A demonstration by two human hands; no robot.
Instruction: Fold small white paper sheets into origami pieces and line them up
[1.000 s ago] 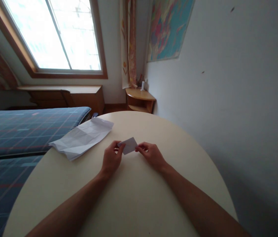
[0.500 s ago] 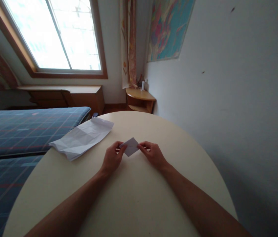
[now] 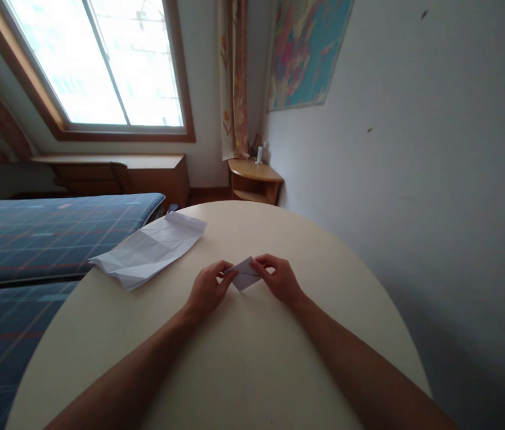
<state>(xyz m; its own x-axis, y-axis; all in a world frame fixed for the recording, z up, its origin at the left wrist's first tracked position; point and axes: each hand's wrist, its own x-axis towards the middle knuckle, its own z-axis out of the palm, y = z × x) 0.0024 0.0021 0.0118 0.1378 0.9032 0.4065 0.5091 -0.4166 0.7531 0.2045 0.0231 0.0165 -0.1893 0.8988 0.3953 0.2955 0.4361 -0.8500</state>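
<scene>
A small folded piece of white paper [image 3: 244, 278] is held between my two hands, over the middle of the round cream table [image 3: 243, 358]. My left hand [image 3: 210, 288] pinches its left corner between thumb and fingers. On the other side, my right hand [image 3: 278, 278] grips the upper right edge, thumb toward me. A line, perhaps a crease or slit, runs across the paper's face. The fingertips behind the paper are partly hidden.
A larger creased white sheet [image 3: 151, 251] lies at the table's left edge, overhanging toward a blue plaid mattress [image 3: 55, 233]. The wall [image 3: 413, 197] stands close on the right. Beyond the table are a wooden corner shelf [image 3: 256, 171] and a desk [image 3: 158, 161].
The folded paper has turned and come slightly lower and to the right. My left hand has shifted right, and my right hand now holds nearer the paper's top.
</scene>
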